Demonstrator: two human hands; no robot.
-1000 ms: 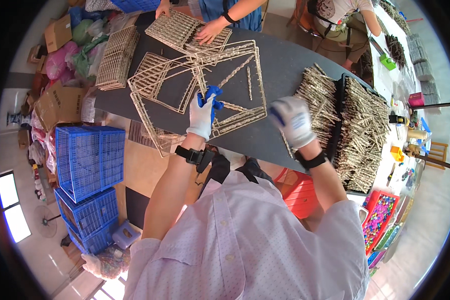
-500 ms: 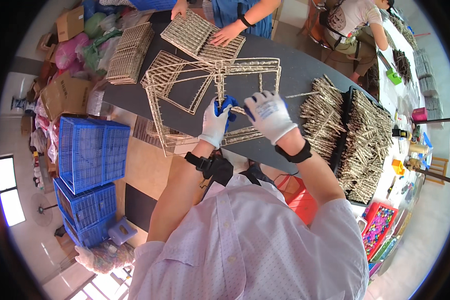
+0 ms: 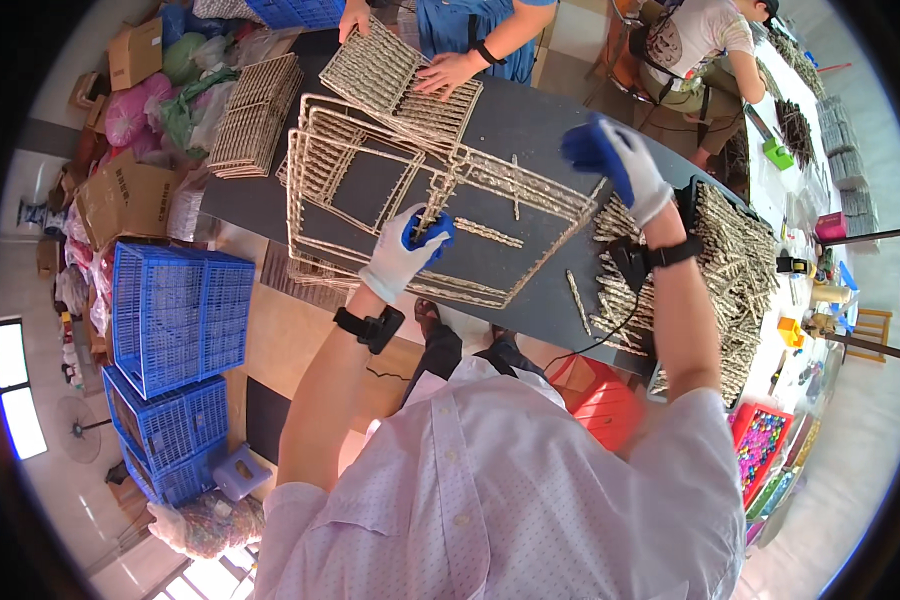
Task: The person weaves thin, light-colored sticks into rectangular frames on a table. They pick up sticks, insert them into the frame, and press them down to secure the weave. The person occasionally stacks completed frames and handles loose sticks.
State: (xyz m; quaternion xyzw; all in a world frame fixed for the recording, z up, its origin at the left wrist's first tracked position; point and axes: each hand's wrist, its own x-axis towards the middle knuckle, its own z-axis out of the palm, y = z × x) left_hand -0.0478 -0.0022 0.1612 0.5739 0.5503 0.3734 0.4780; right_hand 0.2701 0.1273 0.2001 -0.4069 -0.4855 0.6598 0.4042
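Observation:
My left hand (image 3: 410, 250), in a white glove with a blue palm, is closed round a bar of a hinged wire-like frame wrapped in beige twisted cord (image 3: 288, 215). The frame stands spread in two panels over the dark table. My right hand (image 3: 620, 170), gloved the same way, hangs above the table beyond the frame's right end. Its fingers look stretched out, slightly blurred, and I see nothing in them. Short twisted cord sticks (image 3: 490, 233) lie on the table by the frame. To the right is a heap of such sticks (image 3: 735, 270), partly in a black tray.
Across the dark table (image 3: 540, 130), another person's hands (image 3: 448, 75) hold a woven panel (image 3: 400, 80). Stacked woven panels (image 3: 255, 115) lie at the table's left. Blue crates (image 3: 180, 315) stand left on the floor. A red stool (image 3: 595, 400) is near my right side.
My right hand has left the frame and moved right and up. The frame has swung round in my left hand, its right panel now tilted downward. Loose sticks lie on the table.

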